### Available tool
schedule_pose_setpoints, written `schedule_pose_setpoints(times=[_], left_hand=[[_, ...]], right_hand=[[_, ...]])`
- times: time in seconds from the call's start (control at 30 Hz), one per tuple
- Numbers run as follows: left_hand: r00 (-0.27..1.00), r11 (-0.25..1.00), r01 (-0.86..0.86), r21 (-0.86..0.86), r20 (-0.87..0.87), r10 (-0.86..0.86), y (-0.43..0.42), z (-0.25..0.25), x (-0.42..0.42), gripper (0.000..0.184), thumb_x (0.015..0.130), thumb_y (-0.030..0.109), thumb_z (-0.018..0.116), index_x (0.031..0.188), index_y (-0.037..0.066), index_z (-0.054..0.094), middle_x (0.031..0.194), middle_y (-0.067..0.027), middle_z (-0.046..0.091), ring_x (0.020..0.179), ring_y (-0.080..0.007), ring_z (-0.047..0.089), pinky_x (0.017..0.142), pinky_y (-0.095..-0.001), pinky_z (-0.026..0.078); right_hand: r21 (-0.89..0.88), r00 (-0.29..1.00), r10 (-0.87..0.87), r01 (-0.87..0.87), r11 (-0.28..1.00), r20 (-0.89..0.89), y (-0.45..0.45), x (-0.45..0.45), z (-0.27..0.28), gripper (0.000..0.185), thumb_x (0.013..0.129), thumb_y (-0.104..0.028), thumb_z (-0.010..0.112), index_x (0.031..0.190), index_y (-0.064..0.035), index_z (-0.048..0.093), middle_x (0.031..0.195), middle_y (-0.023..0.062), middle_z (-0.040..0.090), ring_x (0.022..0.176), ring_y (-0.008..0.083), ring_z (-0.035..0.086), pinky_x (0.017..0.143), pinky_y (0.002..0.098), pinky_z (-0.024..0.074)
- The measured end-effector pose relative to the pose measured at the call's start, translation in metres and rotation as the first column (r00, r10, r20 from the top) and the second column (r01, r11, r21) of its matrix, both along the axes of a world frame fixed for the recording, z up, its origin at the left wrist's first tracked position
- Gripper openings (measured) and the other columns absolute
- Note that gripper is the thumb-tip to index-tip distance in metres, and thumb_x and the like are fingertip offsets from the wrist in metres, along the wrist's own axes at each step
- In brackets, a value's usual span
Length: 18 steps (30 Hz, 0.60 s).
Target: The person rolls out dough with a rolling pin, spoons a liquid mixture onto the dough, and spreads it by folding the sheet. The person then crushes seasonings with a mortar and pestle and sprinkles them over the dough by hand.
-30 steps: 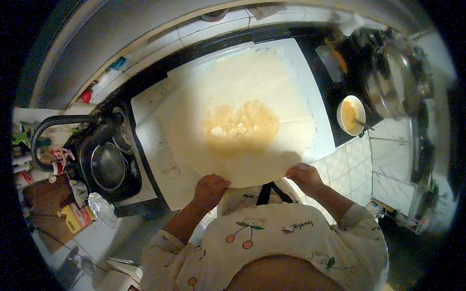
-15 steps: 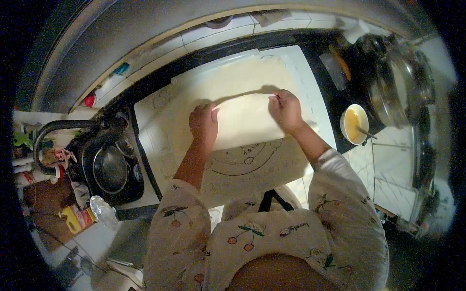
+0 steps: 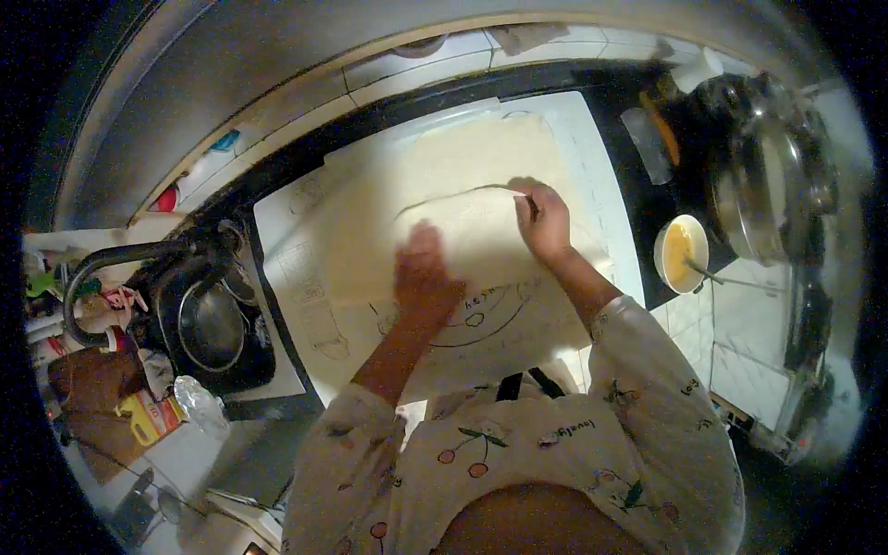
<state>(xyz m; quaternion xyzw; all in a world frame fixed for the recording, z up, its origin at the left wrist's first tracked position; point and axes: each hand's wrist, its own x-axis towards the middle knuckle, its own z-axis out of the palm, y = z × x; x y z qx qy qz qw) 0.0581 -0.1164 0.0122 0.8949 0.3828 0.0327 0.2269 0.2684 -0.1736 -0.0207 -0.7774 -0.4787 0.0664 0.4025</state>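
One black faucet [image 3: 120, 250] arches at the far left, with a yellow jug [image 3: 148, 421] and a crumpled silvery piece [image 3: 200, 405] lower down, nearer to the person. Just right of the faucet a round dark pan [image 3: 212, 326] sits in the black sink [image 3: 256, 356]. Next comes a pale mat [image 3: 472, 365] with printed lines and drawings, laid over the table [image 3: 644, 205]. The dough sheet [image 3: 476, 217] lies on it, its near part folded over towards the far side, so that the mat's curved markings show below the fold. The left hand [image 3: 427, 282] is blurred, its fingers extended and grasping nothing, over the left part of the fold; whether the palm presses on the dough I cannot tell. The right hand [image 3: 546, 222] pinches the folded flap at its far right corner, thumb and fingers closed on the edge. Right of the mat, a white bowl [image 3: 705, 242] holds yellow liquid [image 3: 678, 254], and a spoon [image 3: 705, 272] leans out over its rim. Farther back are a clear flat piece [image 3: 645, 146] and an orange strip [image 3: 668, 134], near a large shiny pot [image 3: 754, 199].
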Motion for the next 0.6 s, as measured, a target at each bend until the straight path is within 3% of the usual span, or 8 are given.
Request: schedule_pose_setpoints(times=[0.03,0.1,0.3,0.33,0.4,0.47,0.5,0.6], left_hand=[[0.995,0.974,0.049,0.221,0.075,-0.067,0.002,-0.022,-0.030,0.090,0.066,0.036,0.065,0.132,-0.004,0.019,0.139,-0.0185,0.019,0.131,-0.0283,0.016,0.106,-0.0411,0.012],[0.995,0.984,0.013,0.180,-0.097,0.005,0.000,-0.030,-0.048,0.089,0.069,0.036,0.063,0.132,-0.005,0.016,0.140,-0.0190,0.014,0.131,-0.0304,0.013,0.106,-0.0413,0.012],[0.926,0.955,-0.186,0.231,-0.283,0.249,0.004,-0.029,-0.075,0.085,0.076,0.035,0.057,0.134,-0.005,0.010,0.141,-0.0202,0.011,0.131,-0.0327,0.010,0.106,-0.0422,0.011],[0.938,0.941,-0.204,0.271,-0.221,0.267,-0.001,-0.038,-0.080,0.085,0.075,0.035,0.057,0.134,-0.005,0.011,0.141,-0.0203,0.012,0.131,-0.0327,0.011,0.106,-0.0429,0.012],[0.956,0.902,-0.235,0.363,-0.081,0.282,0.002,-0.044,-0.074,0.085,0.074,0.035,0.058,0.134,-0.004,0.012,0.140,-0.0205,0.014,0.131,-0.0327,0.012,0.105,-0.0443,0.012],[0.989,0.972,-0.147,0.182,0.026,0.145,-0.024,-0.029,-0.035,0.086,0.073,0.036,0.059,0.134,-0.004,0.013,0.139,-0.0215,0.016,0.130,-0.0333,0.014,0.105,-0.0463,0.013],[0.996,0.996,-0.004,0.087,0.087,-0.003,-0.036,-0.023,-0.011,0.086,0.073,0.038,0.058,0.134,-0.004,0.013,0.139,-0.0216,0.016,0.130,-0.0331,0.014,0.105,-0.0465,0.011],[0.939,0.952,0.303,0.039,0.155,-0.305,-0.061,-0.007,0.062,0.089,0.073,0.041,0.058,0.133,-0.006,0.012,0.139,-0.0213,0.016,0.131,-0.0317,0.012,0.106,-0.0434,0.008]], right_hand=[[0.014,1.000,0.007,-0.007,1.000,0.003,0.001,0.001,-0.001,0.015,0.077,-0.008,0.054,0.092,-0.0063,0.057,0.093,0.0125,0.060,0.085,0.0317,0.056,0.075,0.0370,0.0455],[0.034,1.000,0.025,-0.025,0.999,0.008,0.000,0.001,-0.003,0.014,0.077,-0.008,0.054,0.092,-0.0061,0.056,0.093,0.0123,0.060,0.085,0.0318,0.056,0.076,0.0369,0.0455],[0.043,0.999,-0.014,0.016,0.999,-0.040,-0.002,0.000,0.000,0.014,0.077,-0.009,0.055,0.091,-0.0059,0.059,0.093,0.0129,0.060,0.087,0.0312,0.057,0.078,0.0364,0.0452],[-0.009,1.000,-0.028,0.028,1.000,0.007,-0.003,0.002,-0.001,0.015,0.076,-0.007,0.056,0.090,-0.0058,0.060,0.092,0.0132,0.061,0.087,0.0308,0.057,0.078,0.0360,0.0454],[-0.019,0.994,-0.010,0.008,1.000,-0.108,-0.001,0.005,0.002,0.015,0.076,-0.007,0.057,0.091,-0.0057,0.060,0.091,0.0136,0.061,0.084,0.0303,0.058,0.075,0.0348,0.0463],[-0.055,0.979,0.024,-0.036,0.998,-0.204,-0.003,0.013,0.005,0.015,0.075,-0.008,0.058,0.090,-0.0059,0.060,0.089,0.0140,0.061,0.080,0.0297,0.059,0.072,0.0338,0.0469],[-0.086,0.967,0.057,-0.081,0.993,-0.248,-0.003,0.019,0.008,0.015,0.074,-0.008,0.059,0.089,-0.0060,0.061,0.088,0.0141,0.061,0.078,0.0294,0.059,0.070,0.0333,0.0471],[-0.122,0.929,0.165,-0.215,0.969,-0.332,0.002,0.036,0.002,0.013,0.073,-0.010,0.062,0.085,-0.0066,0.062,0.084,0.0141,0.061,0.072,0.0288,0.059,0.065,0.0327,0.0470]])
